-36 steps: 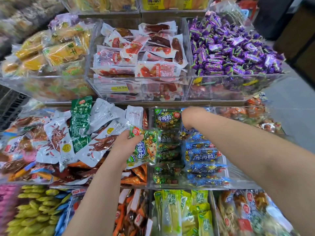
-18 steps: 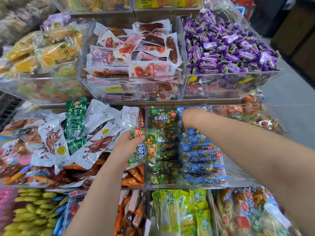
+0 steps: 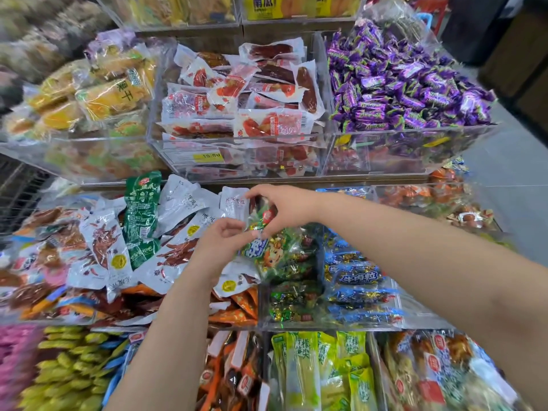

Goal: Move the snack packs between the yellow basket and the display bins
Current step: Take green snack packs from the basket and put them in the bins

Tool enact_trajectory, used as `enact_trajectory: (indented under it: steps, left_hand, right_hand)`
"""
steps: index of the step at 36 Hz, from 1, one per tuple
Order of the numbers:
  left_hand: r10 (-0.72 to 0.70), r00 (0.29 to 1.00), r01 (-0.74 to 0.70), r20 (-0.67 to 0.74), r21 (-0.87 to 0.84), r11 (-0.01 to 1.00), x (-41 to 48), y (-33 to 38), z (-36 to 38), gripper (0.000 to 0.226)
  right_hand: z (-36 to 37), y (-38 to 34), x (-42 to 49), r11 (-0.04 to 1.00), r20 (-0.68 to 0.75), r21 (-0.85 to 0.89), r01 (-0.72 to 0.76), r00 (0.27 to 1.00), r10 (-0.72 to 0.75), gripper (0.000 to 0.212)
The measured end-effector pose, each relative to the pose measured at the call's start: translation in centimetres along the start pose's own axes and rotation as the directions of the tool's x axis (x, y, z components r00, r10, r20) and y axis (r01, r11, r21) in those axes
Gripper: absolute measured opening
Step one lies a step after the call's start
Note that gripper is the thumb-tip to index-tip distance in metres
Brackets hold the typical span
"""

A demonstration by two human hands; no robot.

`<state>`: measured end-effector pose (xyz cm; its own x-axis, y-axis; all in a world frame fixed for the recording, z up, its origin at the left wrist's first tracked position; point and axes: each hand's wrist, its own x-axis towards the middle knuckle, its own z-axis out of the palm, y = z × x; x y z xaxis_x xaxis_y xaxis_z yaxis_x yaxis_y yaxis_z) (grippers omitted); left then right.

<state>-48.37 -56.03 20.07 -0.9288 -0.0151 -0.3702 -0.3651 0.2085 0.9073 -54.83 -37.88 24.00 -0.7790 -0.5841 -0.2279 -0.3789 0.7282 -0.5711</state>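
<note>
A green snack pack [image 3: 268,252] printed with a cartoon face is held by both hands above the divider between two clear display bins on the middle shelf. The left hand [image 3: 221,243] grips the pack's left edge, fingers closed on the wrapper; the right hand [image 3: 284,207] pinches its top end between thumb and fingertips. Beneath the pack, the green-candy bin [image 3: 292,295] holds matching green packs, with a bin of blue packs [image 3: 360,278] just beside it on the right. To the left lies a bin heaped with silver chicken-feet pouches [image 3: 175,253] and one green pouch [image 3: 142,212]. On the shelf above, a clear bin of red sausage packs [image 3: 240,105] carries a yellow price tag [image 3: 207,157], flanked by purple wrapped candies [image 3: 406,84] and yellow dried-fruit bags [image 3: 98,90]. Yellow-green bamboo-shoot packs [image 3: 311,366] fill the near bottom bin.
</note>
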Motion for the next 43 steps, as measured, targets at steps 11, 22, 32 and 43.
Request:
enact_trajectory:
  steps: [11,22,32,43]
  left_hand:
    - [0.244,0.970,-0.131,-0.001,0.841,0.525,0.4,-3.2,2.0,0.102]
    - [0.252,0.966,-0.119,0.051,0.957,0.264,0.4,-4.0,2.7,0.110]
    - [0.282,0.959,-0.043,0.001,0.989,0.144,0.4,-4.1,2.7,0.116]
    - [0.156,0.987,-0.079,0.042,0.968,0.239,0.5,-3.7,2.1,0.114]
  right_hand:
    - [0.0,5.4,-1.2,0.923,-0.323,-0.051,-0.382,0.880,0.347,0.044]
    - [2.6,4.5,-0.3,0.642,-0.335,-0.700,-0.312,0.938,0.090,0.060]
    - [3.9,5.2,2.3,0.516,-0.188,-0.794,-0.321,0.937,0.294,0.093]
    - [2.9,4.4,1.6,0.601,-0.171,-0.725,-0.336,0.933,0.316,0.101]
